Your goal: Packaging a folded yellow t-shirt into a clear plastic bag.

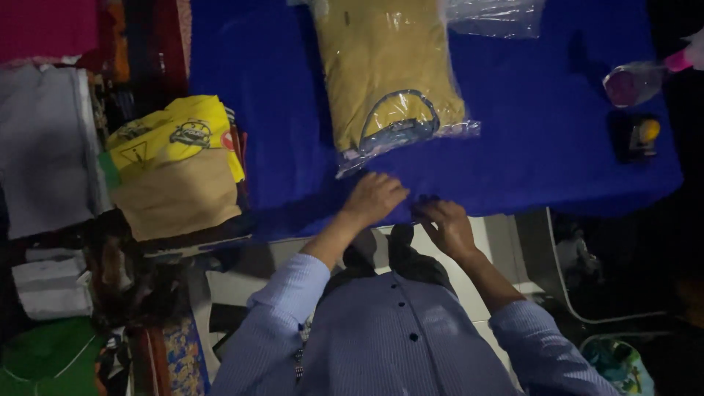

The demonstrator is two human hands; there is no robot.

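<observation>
While both hands — left hand (374, 196) flat, right hand (446, 224) seemingly pinching — tug the blue cloth (528, 125), the bagged garment (389, 73) could slide off the counter.

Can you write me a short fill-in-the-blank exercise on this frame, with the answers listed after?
1. The table is covered with a cloth of ____ colour.
2. The mustard garment on the table lies packed inside a clear ____ bag.
3. Both the left hand and the right hand rest at the ____ edge of the table.
4. The person's sleeves are pale blue with fine ____.

Missing words: blue; plastic; near; stripes
</observation>
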